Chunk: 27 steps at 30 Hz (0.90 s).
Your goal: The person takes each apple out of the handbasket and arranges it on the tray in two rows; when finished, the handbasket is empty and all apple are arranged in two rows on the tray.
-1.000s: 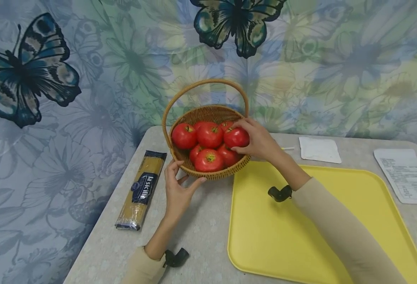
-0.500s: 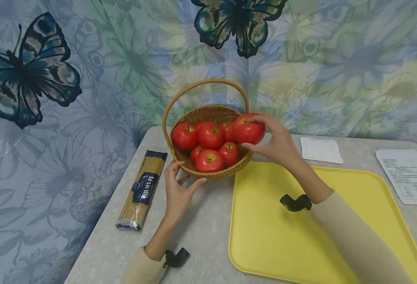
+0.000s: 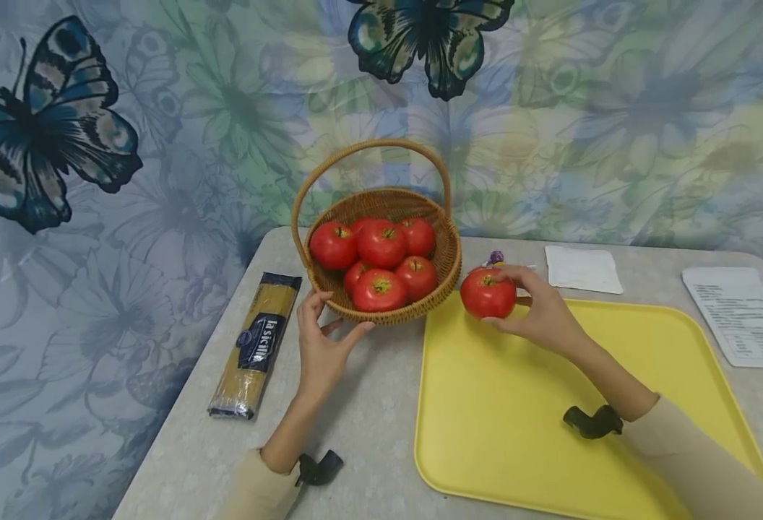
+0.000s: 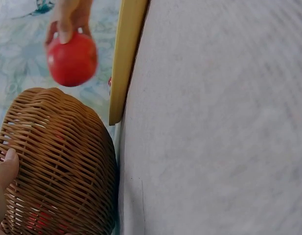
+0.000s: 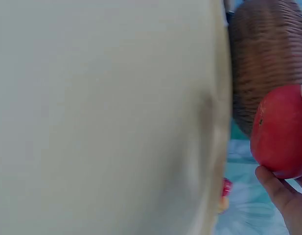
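Since a second ago my right hand [image 3: 544, 314] has come out of the basket [image 3: 381, 253] with one tomato [image 3: 488, 294] and swung it rightward, so now I'm holding it just past the basket's right rim, over the far left corner of the yellow tray [image 3: 550, 419]. My grip there is curled around the tomato, fingers over the top and back, thumb underneath. It's pretty much round so no real long axis, but the stem end is pointing up and a bit toward me. From the left wrist view it's hanging clear of the tray edge, not touching anything but my fingers [image 4: 67, 22].

My left hand [image 3: 323, 347] hasn't budged, it's still cupping the near wall of the basket with thumb and fingers spread along the weave, steadying it on the desk [image 3: 368, 426]. Six tomatoes are sitting in the basket, stems mostly up, handle arching upright over them.

Off to the left a spaghetti pack [image 3: 256, 345] is lying flat, long axis running away from me. A white napkin [image 3: 582, 269] and a printed sheet [image 3: 735, 314] are lying past the tray.
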{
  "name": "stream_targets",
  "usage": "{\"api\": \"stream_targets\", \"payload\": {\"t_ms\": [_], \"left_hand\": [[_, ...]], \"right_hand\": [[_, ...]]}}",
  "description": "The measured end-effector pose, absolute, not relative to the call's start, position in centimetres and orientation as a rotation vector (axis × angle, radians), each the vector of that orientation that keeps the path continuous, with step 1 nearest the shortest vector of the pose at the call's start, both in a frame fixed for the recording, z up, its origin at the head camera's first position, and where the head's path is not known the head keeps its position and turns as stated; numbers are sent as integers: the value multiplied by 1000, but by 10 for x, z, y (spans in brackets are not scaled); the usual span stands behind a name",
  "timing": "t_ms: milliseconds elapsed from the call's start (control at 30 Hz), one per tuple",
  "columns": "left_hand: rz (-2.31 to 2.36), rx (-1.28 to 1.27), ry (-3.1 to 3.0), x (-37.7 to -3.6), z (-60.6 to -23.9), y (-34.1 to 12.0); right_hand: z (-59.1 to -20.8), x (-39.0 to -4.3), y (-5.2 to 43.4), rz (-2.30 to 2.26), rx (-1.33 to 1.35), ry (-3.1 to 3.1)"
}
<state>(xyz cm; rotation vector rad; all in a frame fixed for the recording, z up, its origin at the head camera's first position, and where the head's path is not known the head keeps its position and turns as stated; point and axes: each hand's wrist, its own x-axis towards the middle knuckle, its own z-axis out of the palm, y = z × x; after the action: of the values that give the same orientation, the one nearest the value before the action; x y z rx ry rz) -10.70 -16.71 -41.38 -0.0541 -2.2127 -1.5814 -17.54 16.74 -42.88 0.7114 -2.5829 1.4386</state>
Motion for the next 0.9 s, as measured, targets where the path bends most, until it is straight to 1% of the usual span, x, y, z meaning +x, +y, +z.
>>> {"api": "stream_targets", "payload": {"t_ms": [200,400,733,900], "left_hand": [[-1579,-56,-2225,-107,-416,-170],[-1583,-91,-2212,-108,-416,-169],[-1580,-113,-2185,-108,-416,-172],[-1579,-119,-2188,-107,-418,-172]], "right_hand": [[-452,-175,160,1581,791,-2612],[-461,-172,157,1616,841,-2609],[-459,-168,155,1248,1001,-2619],[-440,-168,151,1149,1041,-2535]]}}
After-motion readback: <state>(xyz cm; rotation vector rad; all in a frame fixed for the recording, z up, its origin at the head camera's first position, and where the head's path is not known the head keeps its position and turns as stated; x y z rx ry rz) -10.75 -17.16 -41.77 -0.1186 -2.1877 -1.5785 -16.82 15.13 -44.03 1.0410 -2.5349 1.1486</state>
